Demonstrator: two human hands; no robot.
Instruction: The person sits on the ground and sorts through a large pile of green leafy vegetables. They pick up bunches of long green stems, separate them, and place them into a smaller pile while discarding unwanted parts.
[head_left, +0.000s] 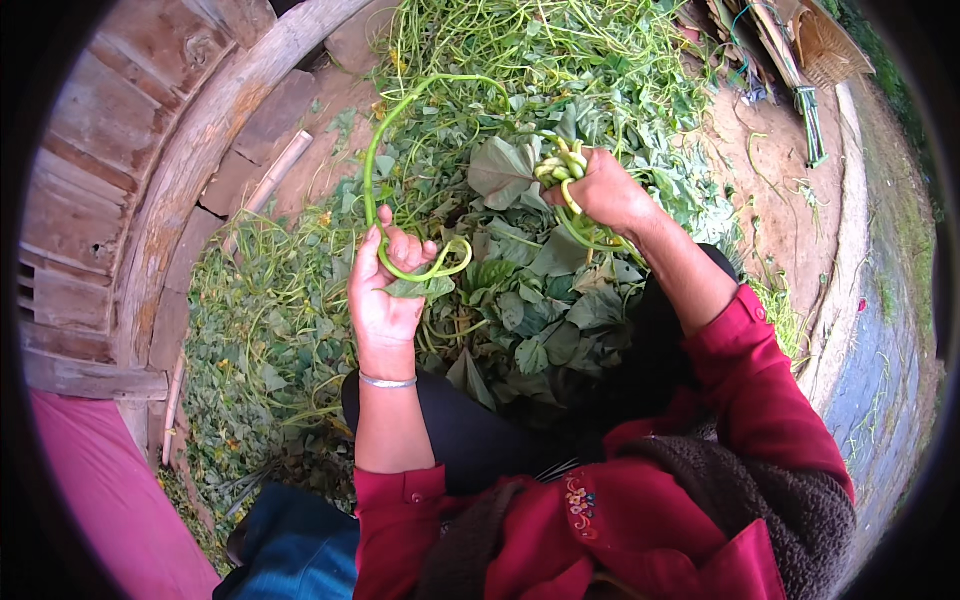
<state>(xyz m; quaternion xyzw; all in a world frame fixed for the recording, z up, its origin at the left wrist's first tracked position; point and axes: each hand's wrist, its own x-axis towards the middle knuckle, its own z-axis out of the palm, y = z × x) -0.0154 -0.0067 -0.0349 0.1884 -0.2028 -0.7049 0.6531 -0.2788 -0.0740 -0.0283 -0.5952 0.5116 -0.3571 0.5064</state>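
Observation:
My left hand (394, 289) is raised palm up, its fingers curled around a long green vine stem (370, 169). The stem arches up from the hand and bends over toward the right, and its other end forms a loop by the fingers. In my right hand (604, 191) is a bunch of pale green stems (559, 165), gripped with their ends sticking out past the fist. A large grey-green leaf (502, 174) hangs just left of that bunch. Below both hands, between my knees, lies a heap of broad leaves (547, 300).
Cut vines (540, 45) cover the ground ahead and to the left. A wooden plank wall (90, 187) and a log beam (176, 180) run along the left. Bundled sticks (787, 60) and a woven basket (829, 45) lie at upper right. Pink cloth (112, 495) hangs lower left.

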